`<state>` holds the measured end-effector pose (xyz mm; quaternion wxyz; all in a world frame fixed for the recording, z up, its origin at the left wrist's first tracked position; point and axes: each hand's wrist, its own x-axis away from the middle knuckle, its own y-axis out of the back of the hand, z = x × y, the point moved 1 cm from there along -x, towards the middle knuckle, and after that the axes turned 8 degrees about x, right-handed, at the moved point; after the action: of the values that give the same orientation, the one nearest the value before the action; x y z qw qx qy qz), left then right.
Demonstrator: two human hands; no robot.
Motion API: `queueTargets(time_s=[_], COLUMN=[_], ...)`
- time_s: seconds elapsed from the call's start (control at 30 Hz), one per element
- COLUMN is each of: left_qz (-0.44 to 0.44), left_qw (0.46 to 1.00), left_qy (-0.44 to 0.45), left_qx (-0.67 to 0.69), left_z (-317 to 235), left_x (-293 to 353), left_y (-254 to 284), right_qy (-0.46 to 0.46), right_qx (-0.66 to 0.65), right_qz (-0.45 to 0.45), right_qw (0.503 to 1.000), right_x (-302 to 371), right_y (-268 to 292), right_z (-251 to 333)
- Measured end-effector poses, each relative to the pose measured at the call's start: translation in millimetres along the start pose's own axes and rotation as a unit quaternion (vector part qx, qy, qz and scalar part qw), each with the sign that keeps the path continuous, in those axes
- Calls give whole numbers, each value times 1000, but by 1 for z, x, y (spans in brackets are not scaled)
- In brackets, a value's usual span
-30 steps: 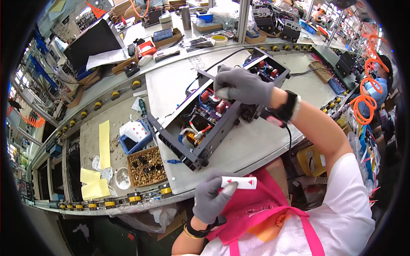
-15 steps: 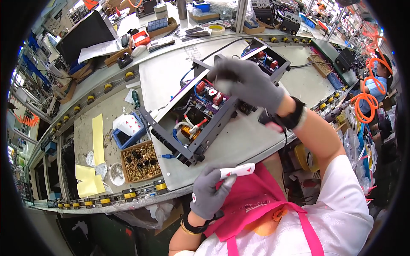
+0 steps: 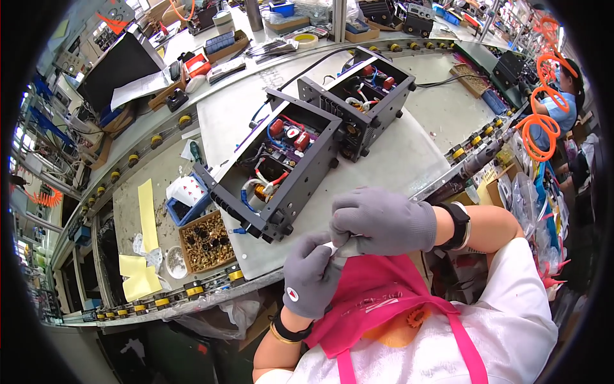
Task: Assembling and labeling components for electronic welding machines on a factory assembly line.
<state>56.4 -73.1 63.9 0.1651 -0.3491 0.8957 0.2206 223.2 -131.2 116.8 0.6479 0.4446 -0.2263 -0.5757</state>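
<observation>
Grey knit gloves cover both hands, which meet over the pink apron at the table's front edge. My left hand [image 3: 310,276] is closed on a strip of white stickers [image 3: 332,247], mostly hidden now by the fingers. A round white sticker with a red triangle [image 3: 292,294] sits on the back of that glove. My right hand [image 3: 387,221] has its fingers pinched together at the strip's other end. Beyond them an open black metal chassis [image 3: 307,173] stands at an angle, with red parts, a copper coil and wires inside. A similar sticker [image 3: 293,134] lies on one red part.
A second open chassis [image 3: 384,109] stands behind, touching or nearly touching the first. To the left are a box of brass fittings [image 3: 208,243], a blue bin [image 3: 181,211] with sticker sheets and a screwdriver [image 3: 195,152]. Rollers edge the bench. A co-worker [image 3: 553,112] sits at far right.
My right hand has come back from above the chassis to my left hand and pinches at the sticker strip. The strip, plainly visible before, is mostly covered. The view has shifted slightly.
</observation>
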Motion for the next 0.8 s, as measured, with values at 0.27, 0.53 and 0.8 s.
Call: queueTargets(time_s=[0.27,0.53,0.8], left_qz=[13,-399,-421], left_qw=[998,877,846], left_qy=[48,119,187], left_qx=[30,242,268], left_z=[-2,38,164], left_x=[4,54,45], left_y=[10,90,240], right_qy=[49,-373,-432], right_qx=[-103,74,93], right_qz=[-66,-207,-200], right_qw=[991,902,874], right_x=[-3,15,1], right_y=[43,138,129], right_z=[-35,-222,-267])
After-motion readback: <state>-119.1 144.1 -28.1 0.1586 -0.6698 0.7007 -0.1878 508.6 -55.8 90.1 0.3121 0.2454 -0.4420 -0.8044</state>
